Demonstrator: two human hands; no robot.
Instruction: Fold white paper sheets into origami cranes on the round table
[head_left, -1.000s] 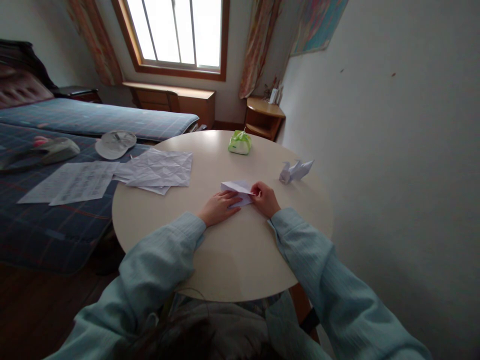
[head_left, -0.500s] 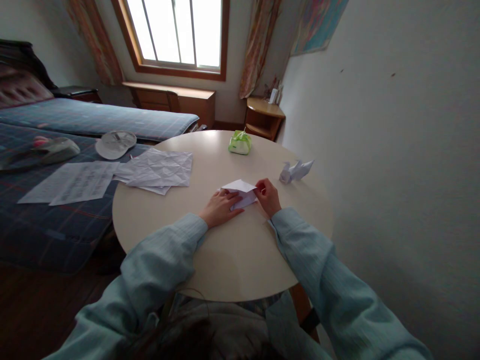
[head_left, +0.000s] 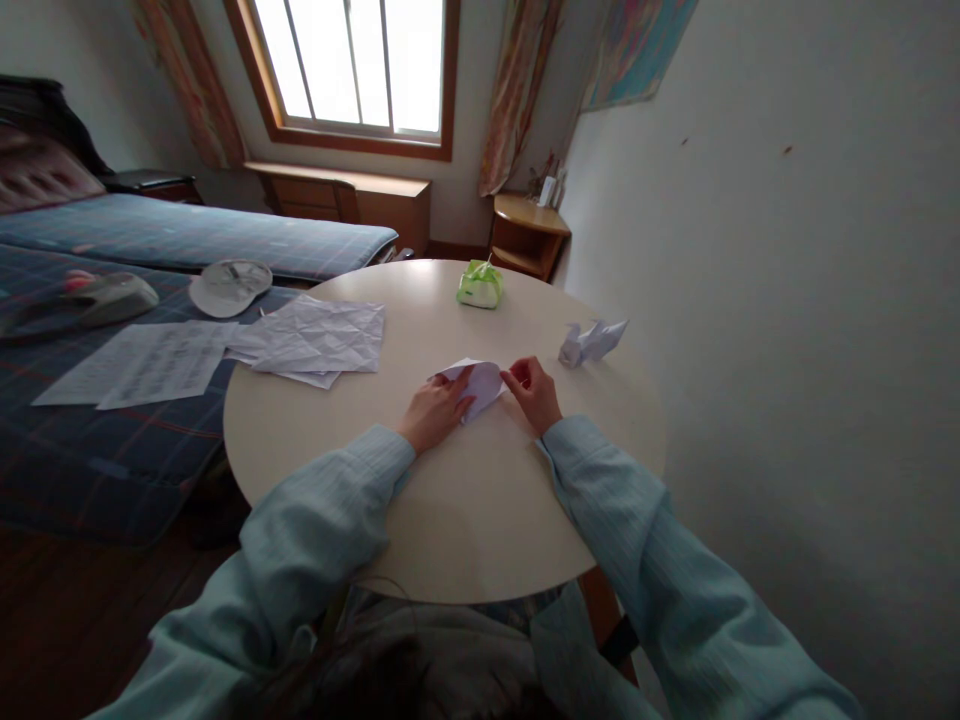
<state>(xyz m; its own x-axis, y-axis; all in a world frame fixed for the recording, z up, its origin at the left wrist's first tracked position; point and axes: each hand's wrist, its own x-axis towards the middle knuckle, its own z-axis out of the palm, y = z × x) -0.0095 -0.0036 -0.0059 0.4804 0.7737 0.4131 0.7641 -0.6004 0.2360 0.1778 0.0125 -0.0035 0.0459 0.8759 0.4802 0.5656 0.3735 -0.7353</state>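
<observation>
A small folded white paper (head_left: pixel 480 381) lies in the middle of the round beige table (head_left: pixel 450 500). My left hand (head_left: pixel 435 410) grips its left side, fingers curled over the edge. My right hand (head_left: pixel 534 390) pinches the paper's right corner between thumb and fingers. Both sleeves are light blue.
A finished white paper figure (head_left: pixel 591 342) sits at the table's right. A green tissue pack (head_left: pixel 480 285) lies at the far edge. Creased sheets (head_left: pixel 315 340) lie at the table's left, more papers (head_left: pixel 150 362) and a cap (head_left: pixel 229 286) on the bed. A wall stands close on the right.
The paper's flap has been lifted and turned over toward the left. My left hand has shifted from lying flat on the paper to gripping its edge.
</observation>
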